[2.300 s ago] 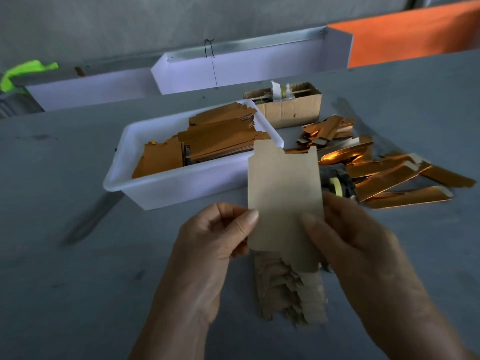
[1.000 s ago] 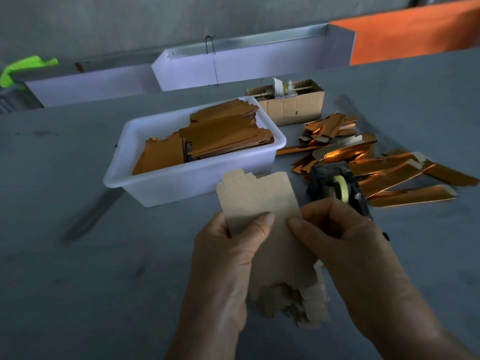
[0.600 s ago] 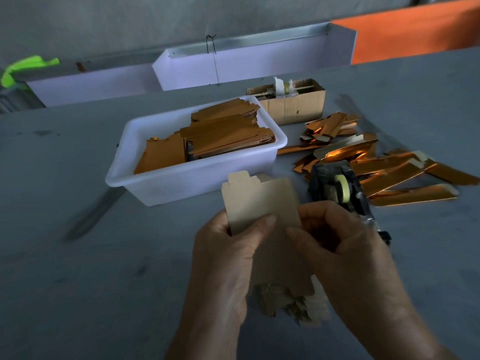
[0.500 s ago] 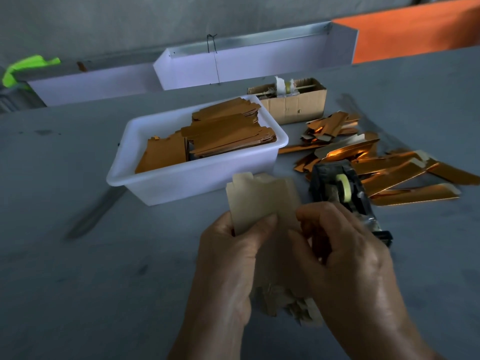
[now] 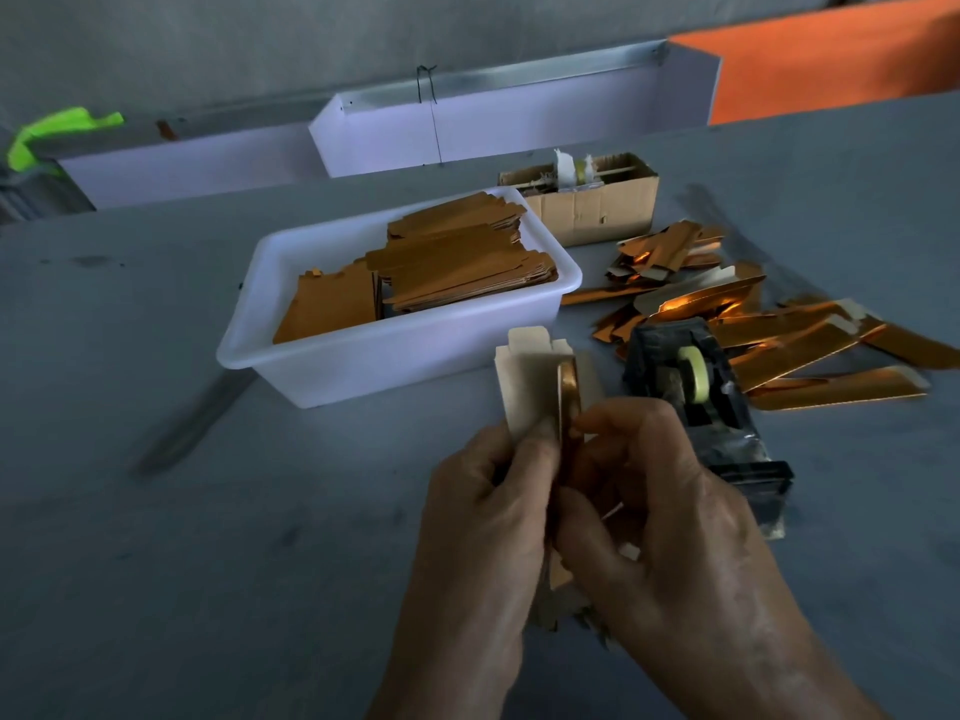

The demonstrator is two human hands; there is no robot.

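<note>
Holding folded card blank (image 5: 531,379) | left grip (image 5: 488,522) clamped on it | right grip (image 5: 675,527) clamped on it

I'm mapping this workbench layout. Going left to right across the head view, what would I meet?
Bright green bent strip → white rectangular plastic tub → beige die-cut card blank → black tape dispenser → loose pile of shiny gold folded cartons.

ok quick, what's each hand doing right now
left hand: fingers curled round the card blank, gripping it.
right hand: pinching the same card blank at its fold.
</note>
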